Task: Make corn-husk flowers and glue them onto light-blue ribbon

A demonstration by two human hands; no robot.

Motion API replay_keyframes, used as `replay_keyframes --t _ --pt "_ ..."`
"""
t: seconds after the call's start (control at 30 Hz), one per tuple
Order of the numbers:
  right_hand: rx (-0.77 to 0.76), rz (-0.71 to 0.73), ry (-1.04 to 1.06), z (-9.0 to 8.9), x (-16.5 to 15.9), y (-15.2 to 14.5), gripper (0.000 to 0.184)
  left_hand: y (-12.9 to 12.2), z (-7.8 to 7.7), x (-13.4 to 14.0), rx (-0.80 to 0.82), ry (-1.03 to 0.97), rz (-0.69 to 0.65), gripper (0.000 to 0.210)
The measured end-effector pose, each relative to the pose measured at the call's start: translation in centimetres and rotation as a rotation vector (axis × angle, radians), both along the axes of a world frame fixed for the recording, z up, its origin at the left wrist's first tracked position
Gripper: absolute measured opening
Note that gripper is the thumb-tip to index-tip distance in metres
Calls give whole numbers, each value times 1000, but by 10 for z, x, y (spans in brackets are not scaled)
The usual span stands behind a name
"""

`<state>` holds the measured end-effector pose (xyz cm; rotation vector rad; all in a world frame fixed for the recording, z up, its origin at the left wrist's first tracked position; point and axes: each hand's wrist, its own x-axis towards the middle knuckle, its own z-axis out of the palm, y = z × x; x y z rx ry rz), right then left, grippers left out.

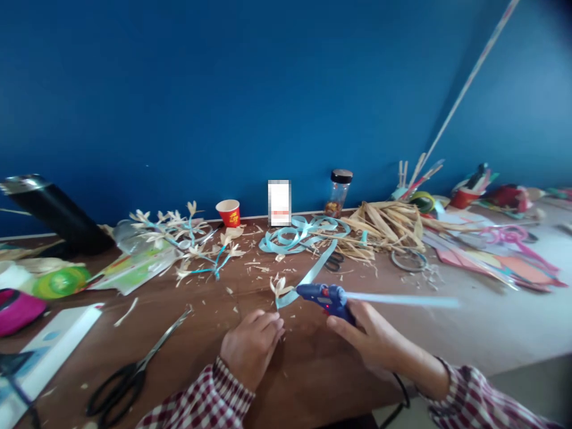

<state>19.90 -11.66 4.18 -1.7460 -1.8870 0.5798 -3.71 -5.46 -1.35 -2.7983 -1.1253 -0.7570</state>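
Note:
My left hand (254,345) is closed around the stem of a small pale flower (280,288) that looks made of dried husk. In my right hand (373,336) is a blue hot glue gun (328,296), with a long clear glue stick (402,300) out of its back and a small red light lit. The gun's nozzle points left, close to the flower and a light blue ribbon (318,265). This ribbon runs from the flower back to a loose coil. My left fingertips are partly hidden behind the hand.
Black-handled scissors (127,381) lie at the front left. Husk flower branches (217,262), a red paper cup (229,213), a jar (338,193) and a pile of dried husks (388,226) line the back. A black bottle (58,214) leans at left; husk scraps litter the tabletop.

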Motion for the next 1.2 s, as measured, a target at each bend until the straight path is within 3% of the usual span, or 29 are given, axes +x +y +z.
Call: replay_keyframes --t 0.17,0.3,0.47,0.53,0.67,0.77,0.83,0.9,1.0,1.1,1.2 --pt "120 -118 -170 -2 43 -24 47 5 -6 -3 86 6 -51 17" --pt "260 -337 -512 -13 89 -33 40 5 -5 -2 95 -14 -59 17" --pt "195 -485 -747 -28 146 -32 40 2 4 -1 -8 -70 -20 19" --pt "171 -492 -772 -33 159 -29 42 6 12 -1 -107 -89 60 21" --pt "114 -453 -809 -35 167 -26 47 23 31 8 -271 -6 367 30" --pt "107 -437 -872 -26 161 -27 46 37 41 20 -414 42 547 33" --pt "148 -495 -896 -15 152 -27 47 43 43 28 -523 45 577 31" --pt "236 -540 -835 -3 136 -27 48 48 39 33 -579 -6 584 26" --pt "334 -380 -492 12 92 -22 41 53 32 36 -628 -163 571 20" --pt "160 -100 24 14 34 -10 27 60 30 33 -683 -363 504 20" --pt "-37 95 443 5 -19 11 23 67 35 29 -890 -604 465 24"
